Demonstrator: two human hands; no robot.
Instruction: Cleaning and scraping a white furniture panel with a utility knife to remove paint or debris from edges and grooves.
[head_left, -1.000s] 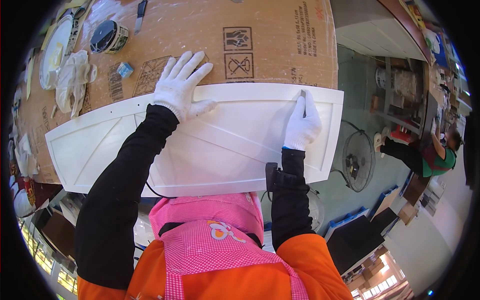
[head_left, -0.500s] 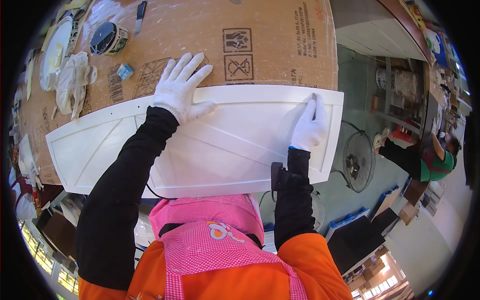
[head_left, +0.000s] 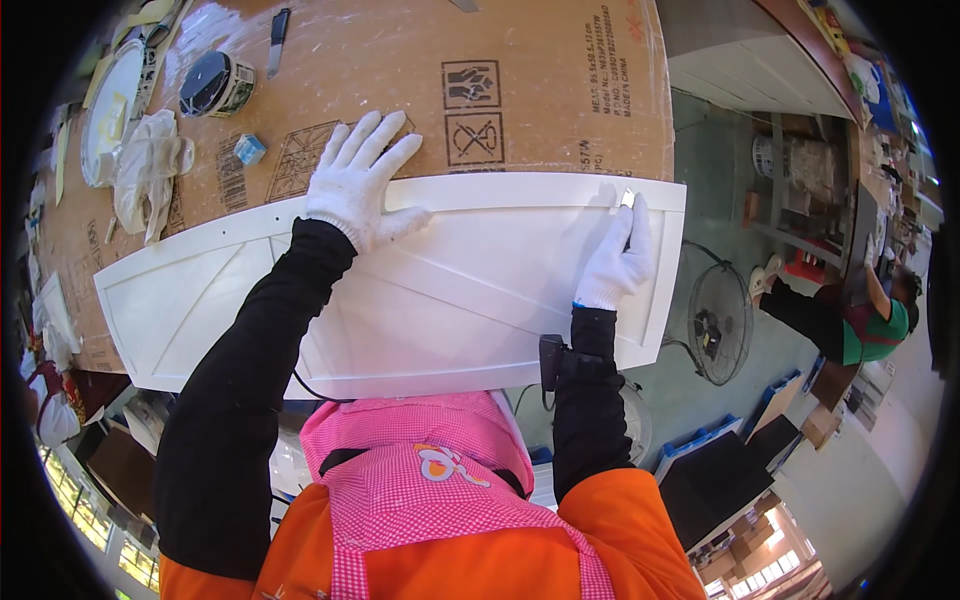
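A long white panel [head_left: 450, 240] with raised frame strips and diagonal slats lies across the cardboard in front of me. My left hand [head_left: 360, 185], in a white knit glove, rests flat on the panel's far edge, its spread fingers reaching over onto the cardboard. Near the panel's right end is my right hand [head_left: 614, 262], gloved too, with fingers pinched together against the far frame strip. A small thin shiny piece [head_left: 628, 198] shows at its fingertips; its exact kind is too small to make out.
Brown cardboard [head_left: 545, 90] covers the table. On it are a dark-lidded round tub [head_left: 215, 84], a knife [head_left: 278, 42], a small blue block [head_left: 250, 150] and a crumpled plastic bag [head_left: 150, 170]. A floor fan [head_left: 718, 320] stands at right; beyond it, a person in green [head_left: 872, 330].
My right hand has shifted slightly, and the piece at its fingertips now catches the light. The panel has barely moved, and my left hand stays in place.
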